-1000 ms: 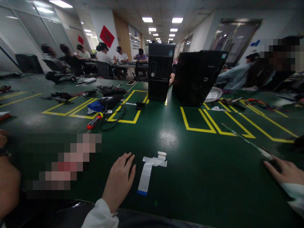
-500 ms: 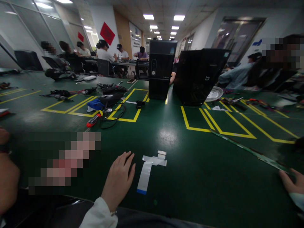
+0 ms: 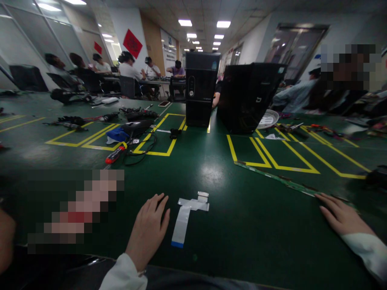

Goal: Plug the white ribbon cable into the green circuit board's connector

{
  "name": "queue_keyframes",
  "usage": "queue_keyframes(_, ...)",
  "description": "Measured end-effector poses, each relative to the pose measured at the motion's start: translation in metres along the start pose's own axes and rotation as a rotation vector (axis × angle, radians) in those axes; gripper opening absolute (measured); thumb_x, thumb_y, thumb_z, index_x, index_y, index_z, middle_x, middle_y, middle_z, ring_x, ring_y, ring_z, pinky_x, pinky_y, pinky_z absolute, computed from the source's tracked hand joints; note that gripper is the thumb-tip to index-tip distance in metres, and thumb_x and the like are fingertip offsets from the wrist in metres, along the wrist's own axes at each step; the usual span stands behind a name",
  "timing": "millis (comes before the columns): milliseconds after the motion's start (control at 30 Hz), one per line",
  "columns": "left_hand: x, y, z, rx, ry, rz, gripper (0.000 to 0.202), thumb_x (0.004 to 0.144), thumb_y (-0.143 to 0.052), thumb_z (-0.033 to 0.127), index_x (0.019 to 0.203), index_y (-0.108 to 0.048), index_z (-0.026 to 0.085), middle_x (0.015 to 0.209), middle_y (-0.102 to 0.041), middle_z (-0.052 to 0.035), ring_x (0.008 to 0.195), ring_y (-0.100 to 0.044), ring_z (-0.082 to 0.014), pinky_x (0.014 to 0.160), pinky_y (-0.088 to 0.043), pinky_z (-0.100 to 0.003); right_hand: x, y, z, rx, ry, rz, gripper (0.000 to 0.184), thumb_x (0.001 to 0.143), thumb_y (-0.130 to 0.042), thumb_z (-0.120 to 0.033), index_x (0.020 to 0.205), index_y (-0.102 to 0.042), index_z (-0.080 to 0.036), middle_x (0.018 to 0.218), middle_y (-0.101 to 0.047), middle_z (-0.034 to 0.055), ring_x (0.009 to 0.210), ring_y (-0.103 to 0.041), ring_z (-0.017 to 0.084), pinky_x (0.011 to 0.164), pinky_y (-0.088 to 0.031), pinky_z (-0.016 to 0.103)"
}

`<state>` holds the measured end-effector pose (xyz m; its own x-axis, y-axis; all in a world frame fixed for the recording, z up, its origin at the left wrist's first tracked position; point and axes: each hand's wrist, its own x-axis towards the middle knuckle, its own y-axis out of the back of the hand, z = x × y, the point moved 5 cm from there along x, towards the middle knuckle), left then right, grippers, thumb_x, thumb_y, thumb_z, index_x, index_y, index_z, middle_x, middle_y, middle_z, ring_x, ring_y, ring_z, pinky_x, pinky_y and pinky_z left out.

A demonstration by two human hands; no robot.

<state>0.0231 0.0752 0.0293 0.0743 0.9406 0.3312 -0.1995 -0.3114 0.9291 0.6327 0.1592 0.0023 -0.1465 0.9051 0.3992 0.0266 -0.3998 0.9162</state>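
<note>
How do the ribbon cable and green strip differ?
The ribbon cable is white with a blue end; the strip is green. The cable is branched; the strip, longer and straight. The left hand is beside the cable, the right hand at the strip. Both look thin.

A glossy dark green tabletop [image 3: 256,237] marked with yellow tape rectangles [image 3: 298,169] bears a flat white ribbon cable [image 3: 181,221] with a blue end, a long thin green circuit-board strip [image 3: 284,182] right of that cable, a red-and-black screwdriver handle [image 3: 115,155] beyond it leftward, and, farther behind it, a narrow black computer tower [image 3: 198,108] and a broader black computer case [image 3: 244,96].
</note>
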Motion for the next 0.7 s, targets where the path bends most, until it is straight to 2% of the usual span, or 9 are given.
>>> queue_keyframes(67, 0.0, 0.0, 0.0, 0.0, 0.002, -0.004, 0.043, 0.094, -0.036, 0.034, 0.126, -0.056, 0.012, 0.128, -0.056, -0.0158, 0.121, -0.049, -0.0302, 0.099, -0.043, -0.049, 0.006, -0.004, -0.017, 0.052, 0.025, -0.064, 0.058, 0.087, -0.029, -0.053, 0.116, -0.062, -0.015, 0.116, -0.06, 0.0233, 0.105, -0.059, 0.03, 0.089, -0.045, 0.042)
queue_keyframes(167, 0.0, 0.0, 0.001, 0.0, 0.0, 0.0, 0.043, 0.094, -0.037, 0.033, 0.125, -0.057, 0.011, 0.128, -0.056, -0.016, 0.121, -0.05, -0.0304, 0.099, -0.043, -0.049, 0.014, -0.005, -0.05, 0.081, 0.051, -0.114, 0.051, 0.086, -0.035, -0.043, 0.121, -0.058, -0.016, 0.124, -0.056, 0.02, 0.11, -0.056, 0.031, 0.094, -0.043, 0.045)
queue_keyframes(433, 0.0, 0.0, 0.0, -0.001, 0.0, -0.005, 0.043, 0.094, -0.037, 0.032, 0.126, -0.056, 0.011, 0.128, -0.055, -0.0156, 0.121, -0.049, -0.029, 0.101, -0.041, -0.047, 0.036, 0.006, -0.161, 0.124, 0.263, -0.05, 0.048, 0.091, -0.033, -0.042, 0.125, -0.056, -0.018, 0.124, -0.057, 0.0132, 0.108, -0.055, 0.028, 0.092, -0.045, 0.047)
queue_keyframes(700, 0.0, 0.001, 0.0, -0.014, -0.016, 0.024, 0.041, 0.094, -0.038, 0.031, 0.124, -0.057, 0.011, 0.127, -0.056, -0.0156, 0.12, -0.05, -0.0296, 0.101, -0.041, -0.047, 0.046, 0.013, -0.252, 0.192, 0.401, -0.066, 0.049, 0.093, -0.037, -0.045, 0.131, -0.052, -0.018, 0.127, -0.054, 0.013, 0.11, -0.05, 0.027, 0.091, -0.044, 0.046)
